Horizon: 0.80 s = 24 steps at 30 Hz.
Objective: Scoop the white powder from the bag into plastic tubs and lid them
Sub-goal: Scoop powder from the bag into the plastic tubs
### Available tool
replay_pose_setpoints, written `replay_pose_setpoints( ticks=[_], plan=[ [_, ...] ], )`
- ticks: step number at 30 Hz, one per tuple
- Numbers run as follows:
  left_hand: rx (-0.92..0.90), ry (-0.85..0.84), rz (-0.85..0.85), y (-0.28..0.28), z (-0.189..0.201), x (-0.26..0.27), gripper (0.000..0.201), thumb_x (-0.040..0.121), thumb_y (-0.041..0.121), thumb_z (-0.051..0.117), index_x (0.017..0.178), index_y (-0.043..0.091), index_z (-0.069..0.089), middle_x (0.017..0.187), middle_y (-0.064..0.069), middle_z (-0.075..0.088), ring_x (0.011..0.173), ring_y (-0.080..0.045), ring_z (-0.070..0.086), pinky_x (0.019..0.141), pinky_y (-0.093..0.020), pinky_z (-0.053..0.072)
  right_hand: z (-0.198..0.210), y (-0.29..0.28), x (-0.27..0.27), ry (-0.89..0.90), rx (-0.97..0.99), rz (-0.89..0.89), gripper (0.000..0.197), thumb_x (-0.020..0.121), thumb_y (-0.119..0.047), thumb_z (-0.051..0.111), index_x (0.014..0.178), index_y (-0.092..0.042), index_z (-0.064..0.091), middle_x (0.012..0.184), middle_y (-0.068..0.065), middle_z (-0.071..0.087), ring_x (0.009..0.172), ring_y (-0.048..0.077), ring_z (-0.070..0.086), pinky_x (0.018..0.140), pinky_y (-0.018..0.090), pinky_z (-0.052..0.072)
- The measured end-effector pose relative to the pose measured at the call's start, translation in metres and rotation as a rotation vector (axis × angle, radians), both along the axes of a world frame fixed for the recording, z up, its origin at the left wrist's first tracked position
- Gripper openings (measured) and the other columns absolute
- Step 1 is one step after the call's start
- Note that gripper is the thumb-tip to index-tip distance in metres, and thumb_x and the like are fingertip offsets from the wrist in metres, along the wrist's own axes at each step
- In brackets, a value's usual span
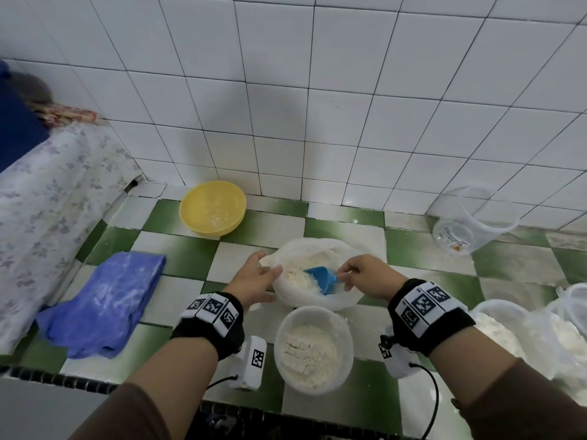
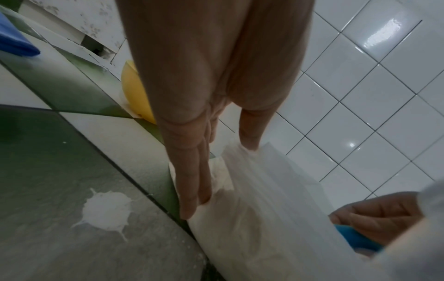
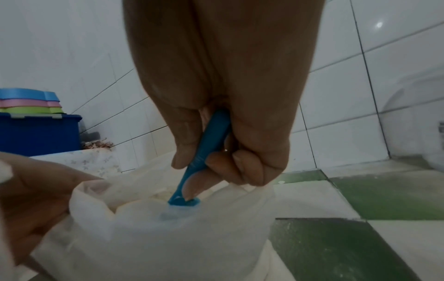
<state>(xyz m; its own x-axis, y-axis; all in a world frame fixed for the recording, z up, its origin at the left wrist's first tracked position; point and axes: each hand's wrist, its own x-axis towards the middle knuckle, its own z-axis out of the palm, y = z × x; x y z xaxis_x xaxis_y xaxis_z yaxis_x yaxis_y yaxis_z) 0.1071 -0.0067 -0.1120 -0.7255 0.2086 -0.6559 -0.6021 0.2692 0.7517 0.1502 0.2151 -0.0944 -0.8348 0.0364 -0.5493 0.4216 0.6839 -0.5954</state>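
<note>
Your right hand (image 1: 365,274) is gripping the handle of the blue scoop (image 1: 322,278), fingers curled round it and the forefinger lying along the handle down toward the bowl, as the right wrist view shows. The scoop's bowl is sitting down inside the open bag (image 1: 313,274), resting in the white powder (image 1: 298,274). Your left hand (image 1: 254,281) is lying against the bag's left side with fingers straight and close together, the thumb hooking over the bag's rim and holding the plastic open; in the left wrist view the fingers (image 2: 190,190) are pressing flat along the outside of the bag. The bag is standing on the green and white tiled counter (image 1: 187,255), near the middle. Just in front of it, nearer to you, a round plastic tub (image 1: 314,347) is sitting without a lid, partly filled with powder. At the right edge more tubs (image 1: 502,325) are holding powder, and an empty clear tub (image 1: 473,219) is lying on its side by the tiled wall. A yellow bowl (image 1: 212,208) is sitting behind the bag against the wall, and a blue cloth (image 1: 104,300), dusted white, is lying to the left. A splash of spilled powder (image 2: 105,209) is marking a green tile beside the bag.
</note>
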Motion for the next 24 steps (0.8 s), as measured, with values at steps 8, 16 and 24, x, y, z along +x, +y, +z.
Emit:
replay_pose_setpoints(
  ticks=[8,16,24],
  plan=[
    [0.035,-0.016,0.000,-0.001,-0.003,0.000,0.056,0.096,0.017,0.053,0.144,0.024,0.027,0.123,-0.008,0.057,0.104,-0.029,0.063,0.080,-0.043,0.057,-0.001,-0.006,-0.009,-0.024,-0.019,-0.009,0.024,0.096,-0.026,0.051,0.100,-0.009,0.067,0.072,-0.007,0.062,0.062,0.003,0.046,0.056,0.014,0.034],
    [0.039,-0.017,-0.003,0.002,-0.001,-0.003,0.053,0.099,0.018,0.049,0.146,0.025,0.027,0.123,-0.005,0.056,0.101,-0.026,0.063,0.071,-0.037,0.059,-0.003,-0.010,-0.012,-0.034,-0.053,-0.054,0.024,0.096,-0.026,0.051,0.102,-0.008,0.066,0.069,-0.008,0.060,0.062,0.001,0.047,0.057,0.014,0.035],
    [0.006,0.004,0.020,0.001,-0.003,-0.001,0.051,0.096,0.021,0.055,0.142,0.025,0.033,0.127,-0.005,0.056,0.103,-0.025,0.063,0.083,-0.044,0.057,-0.004,-0.015,-0.013,-0.090,0.011,-0.067,0.021,0.092,-0.023,0.056,0.095,-0.007,0.068,0.071,-0.005,0.061,0.067,0.004,0.051,0.062,0.017,0.039]
  ],
)
